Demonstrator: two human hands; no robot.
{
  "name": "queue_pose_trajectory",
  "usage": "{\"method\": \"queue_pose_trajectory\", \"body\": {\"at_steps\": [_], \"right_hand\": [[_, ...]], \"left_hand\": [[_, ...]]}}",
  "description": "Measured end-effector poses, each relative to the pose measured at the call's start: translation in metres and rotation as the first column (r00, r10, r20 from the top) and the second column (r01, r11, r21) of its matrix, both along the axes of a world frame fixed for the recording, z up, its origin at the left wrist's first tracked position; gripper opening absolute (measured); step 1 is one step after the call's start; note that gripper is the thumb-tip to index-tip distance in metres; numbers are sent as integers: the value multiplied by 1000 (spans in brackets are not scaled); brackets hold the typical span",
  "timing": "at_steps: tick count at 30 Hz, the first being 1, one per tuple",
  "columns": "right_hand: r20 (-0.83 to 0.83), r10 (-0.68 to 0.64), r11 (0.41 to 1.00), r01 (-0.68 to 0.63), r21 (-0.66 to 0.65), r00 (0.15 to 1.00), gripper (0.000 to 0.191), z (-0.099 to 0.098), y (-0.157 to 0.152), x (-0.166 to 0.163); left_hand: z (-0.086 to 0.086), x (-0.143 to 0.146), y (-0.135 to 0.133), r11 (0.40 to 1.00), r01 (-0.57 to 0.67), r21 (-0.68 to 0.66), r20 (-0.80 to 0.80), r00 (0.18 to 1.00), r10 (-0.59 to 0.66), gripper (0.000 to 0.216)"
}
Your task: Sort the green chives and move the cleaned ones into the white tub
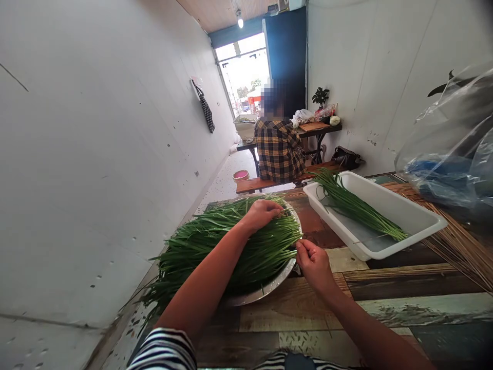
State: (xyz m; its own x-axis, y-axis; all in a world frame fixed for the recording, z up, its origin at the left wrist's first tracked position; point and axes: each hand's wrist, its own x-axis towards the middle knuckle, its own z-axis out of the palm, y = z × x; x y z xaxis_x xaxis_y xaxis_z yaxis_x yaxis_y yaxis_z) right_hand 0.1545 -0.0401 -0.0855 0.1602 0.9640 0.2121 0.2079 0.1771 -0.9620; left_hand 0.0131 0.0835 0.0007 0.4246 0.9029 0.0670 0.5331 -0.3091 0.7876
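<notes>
One striped sleeve fills the bottom left, and the left forearm slants up from it, across the greens, to the middle of the frame. So to the relation that counts: the greens lie in a big round bowl just left of centre on the plank table, their length running across the frame, dark leaf tips spilling over the bowl at left, pale cut ends pointing right. Both hands are at that pale end; the right hand is the nearer to the very tips, just beyond the bowl's right side, while the left hand sits above it in the frame, over the stalks. And the poses: left wrist bent, back of the hand up, thumb and fingers drawn into a narrow pinch on what look like thin strands; right hand coming in from the lower right, fingers curled, thumb and forefinger closed, it seems, on a few pale ends. Right of the bowl, a white tray holds a smaller bundle, slanting from upper left to lower right. Brown sticks and a clear plastic bag crowd the right edge. Farther up, a person in a plaid shirt sits on a bench, back turned, before a bright doorway.
</notes>
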Motion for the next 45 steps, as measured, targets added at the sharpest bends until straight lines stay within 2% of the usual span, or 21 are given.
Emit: {"method": "queue_pose_trajectory", "body": {"at_steps": [9,20,30,45], "right_hand": [[-5,15,1000,-15,-17,1000,34,0,0,0],[1,-1,1000,1,2,1000,35,-2,1,0],[-4,4,1000,-4,-3,1000,34,1,0,0],[9,-1,1000,1,2,1000,35,1,1,-1]], "left_hand": [[1,2,0,998,-15,-64,57,998,19,21],[10,2,-7,999,-8,-35,-15,1000,8,24],[3,2,-3,996,-29,-86,41,999,33,23],[2,-2,-4,1000,-4,-26,42,999,5,26]]}}
